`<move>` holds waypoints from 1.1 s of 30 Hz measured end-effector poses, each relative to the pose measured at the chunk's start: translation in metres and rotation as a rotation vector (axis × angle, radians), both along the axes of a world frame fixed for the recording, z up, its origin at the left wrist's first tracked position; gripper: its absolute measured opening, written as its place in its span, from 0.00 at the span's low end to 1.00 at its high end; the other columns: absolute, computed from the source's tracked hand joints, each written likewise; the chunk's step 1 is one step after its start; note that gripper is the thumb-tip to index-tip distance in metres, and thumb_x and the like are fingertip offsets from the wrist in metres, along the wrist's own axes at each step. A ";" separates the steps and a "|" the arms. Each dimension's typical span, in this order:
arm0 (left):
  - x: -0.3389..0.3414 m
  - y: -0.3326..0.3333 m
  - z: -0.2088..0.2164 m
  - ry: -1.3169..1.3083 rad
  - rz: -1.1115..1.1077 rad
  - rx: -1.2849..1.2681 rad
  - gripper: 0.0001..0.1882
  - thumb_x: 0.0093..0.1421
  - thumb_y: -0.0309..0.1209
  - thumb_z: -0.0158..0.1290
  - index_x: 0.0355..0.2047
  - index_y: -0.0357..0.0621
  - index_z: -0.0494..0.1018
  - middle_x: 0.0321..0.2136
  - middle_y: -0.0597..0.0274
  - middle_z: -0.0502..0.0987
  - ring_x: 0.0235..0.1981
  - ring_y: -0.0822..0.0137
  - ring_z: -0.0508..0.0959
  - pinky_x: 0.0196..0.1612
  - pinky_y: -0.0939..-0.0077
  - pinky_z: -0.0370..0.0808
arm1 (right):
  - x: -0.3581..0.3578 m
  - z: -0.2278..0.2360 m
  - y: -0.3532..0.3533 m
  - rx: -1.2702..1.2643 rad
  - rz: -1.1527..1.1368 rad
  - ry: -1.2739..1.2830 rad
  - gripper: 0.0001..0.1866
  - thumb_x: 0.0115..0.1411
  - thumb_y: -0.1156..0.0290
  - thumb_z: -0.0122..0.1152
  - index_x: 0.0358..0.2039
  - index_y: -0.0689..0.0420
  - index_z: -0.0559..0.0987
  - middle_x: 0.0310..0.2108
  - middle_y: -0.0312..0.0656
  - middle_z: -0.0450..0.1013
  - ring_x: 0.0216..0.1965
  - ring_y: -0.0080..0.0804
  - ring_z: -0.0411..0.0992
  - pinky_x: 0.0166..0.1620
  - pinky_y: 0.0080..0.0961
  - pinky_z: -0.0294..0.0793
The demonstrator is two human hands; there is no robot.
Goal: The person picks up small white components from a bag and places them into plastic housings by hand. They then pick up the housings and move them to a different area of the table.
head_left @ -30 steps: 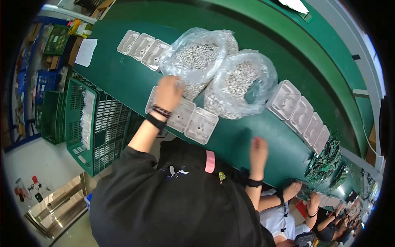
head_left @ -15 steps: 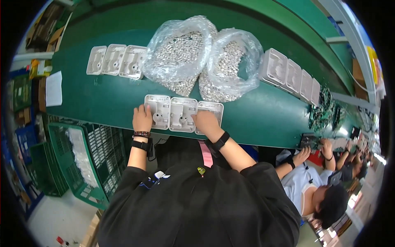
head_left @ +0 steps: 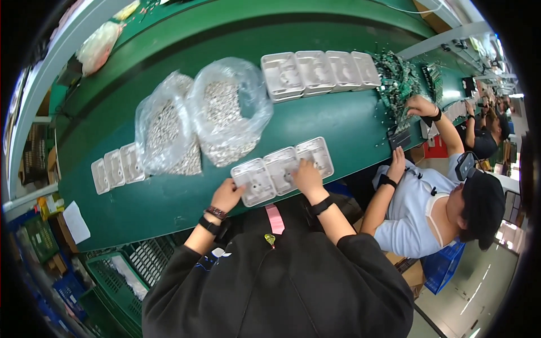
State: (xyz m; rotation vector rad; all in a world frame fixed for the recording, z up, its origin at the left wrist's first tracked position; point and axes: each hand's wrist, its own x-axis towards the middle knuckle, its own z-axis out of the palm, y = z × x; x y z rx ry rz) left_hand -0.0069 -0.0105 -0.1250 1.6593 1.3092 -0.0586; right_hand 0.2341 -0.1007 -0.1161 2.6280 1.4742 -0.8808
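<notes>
Three white plastic housings stand side by side at the front of the green workbench: a left one, a middle one and a right one. They look like shallow open boxes with moulded posts inside. My left hand grips the outer side of the left housing, its fingers at the rim. My right hand is closed, with its fingertips down at the right part of the middle housing, by the seam to the right one. Whatever lies between those fingertips is too small to make out.
Behind the housings stand two clear bags of small metallic parts. More housings are lined up at left and stacked at right. Green circuit boards lie heaped before a co-worker. A green crate stands lower left.
The view has swung to the right, bringing more of the co-worker in. My right hand has shifted off the right housing, which shows more now. My left hand stays at the left housing.
</notes>
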 end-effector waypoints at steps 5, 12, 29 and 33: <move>0.126 0.023 -0.016 -0.197 -0.098 -0.044 0.20 0.50 0.42 0.52 0.37 0.40 0.70 0.28 0.53 0.75 0.31 0.55 0.75 0.33 0.67 0.71 | 0.105 -0.011 0.002 0.162 -0.222 -0.102 0.28 0.50 0.59 0.55 0.46 0.64 0.63 0.40 0.57 0.66 0.37 0.55 0.69 0.39 0.41 0.70; 0.232 0.050 -0.036 -0.291 -0.028 0.085 0.20 0.48 0.41 0.53 0.36 0.39 0.70 0.28 0.52 0.76 0.31 0.53 0.75 0.34 0.66 0.71 | 0.201 -0.023 0.049 0.226 -0.336 -0.256 0.27 0.49 0.60 0.56 0.45 0.64 0.65 0.40 0.56 0.66 0.40 0.54 0.68 0.42 0.42 0.68; -0.148 0.148 0.035 -0.102 0.513 0.986 0.10 0.52 0.29 0.50 0.34 0.40 0.68 0.34 0.53 0.71 0.37 0.57 0.71 0.41 0.71 0.68 | -0.042 0.021 0.097 0.465 0.109 0.013 0.10 0.44 0.79 0.50 0.29 0.60 0.76 0.28 0.48 0.70 0.35 0.46 0.67 0.37 0.38 0.65; -0.303 0.208 0.014 0.354 0.788 0.815 0.32 0.45 0.45 0.57 0.47 0.41 0.63 0.46 0.46 0.65 0.48 0.51 0.66 0.49 0.63 0.63 | -0.221 0.039 0.128 0.616 0.993 0.530 0.09 0.46 0.75 0.50 0.29 0.55 0.76 0.31 0.40 0.72 0.37 0.37 0.69 0.40 0.34 0.67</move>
